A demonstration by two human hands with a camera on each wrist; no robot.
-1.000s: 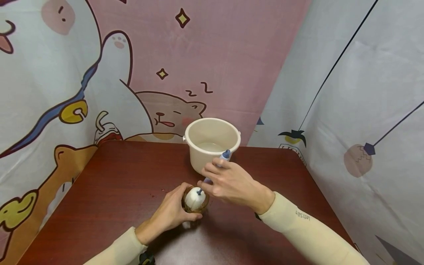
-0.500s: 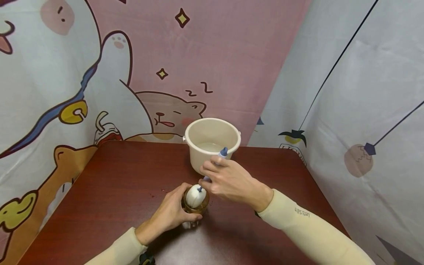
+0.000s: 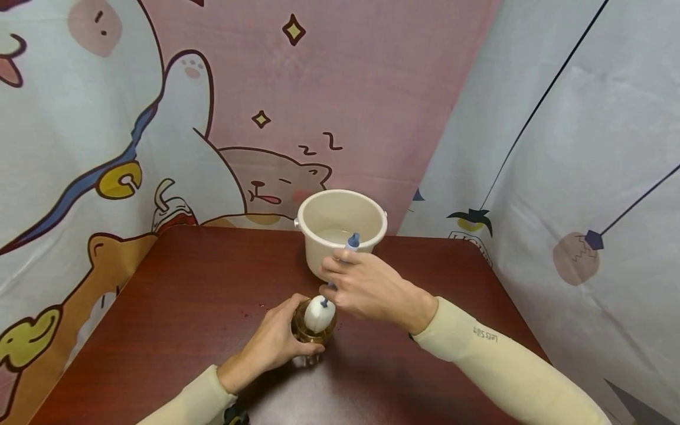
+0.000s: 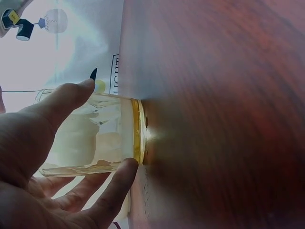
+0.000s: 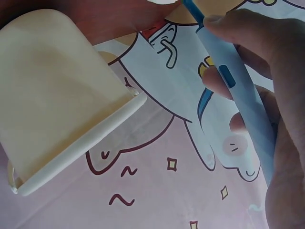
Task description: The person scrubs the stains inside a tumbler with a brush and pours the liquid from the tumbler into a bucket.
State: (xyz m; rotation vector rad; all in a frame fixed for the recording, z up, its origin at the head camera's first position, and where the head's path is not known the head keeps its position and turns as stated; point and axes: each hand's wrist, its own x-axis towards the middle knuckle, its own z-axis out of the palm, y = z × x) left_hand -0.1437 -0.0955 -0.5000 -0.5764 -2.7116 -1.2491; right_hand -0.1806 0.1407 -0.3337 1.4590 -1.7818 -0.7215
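Note:
In the head view my left hand [image 3: 272, 337] grips an amber-tinted glass cup [image 3: 300, 330] from its left side, thumb across the near side. The left wrist view shows the glass [image 4: 112, 143] standing upright with its base at the tabletop and a fingertip low on its wall. My right hand [image 3: 369, 290] holds a cup brush by its light blue handle [image 5: 238, 90], fingers wrapped round it. The brush's white sponge head [image 3: 320, 314] sits in the mouth of the glass, and its pale bulk shows through the wall. The handle leans up and away to the right.
A cream bucket [image 3: 319, 254] stands just behind the hands at the table's back edge. Around the dark red wooden table [image 3: 212, 277] hangs printed cartoon cloth [image 3: 382, 88]. Small droplets [image 3: 261, 306] lie on the wood left of the glass.
The sponge head has shifted right and slightly away within the glass mouth. The handle's top end has swung left and stands steeper. My left hand and the glass stay in place.

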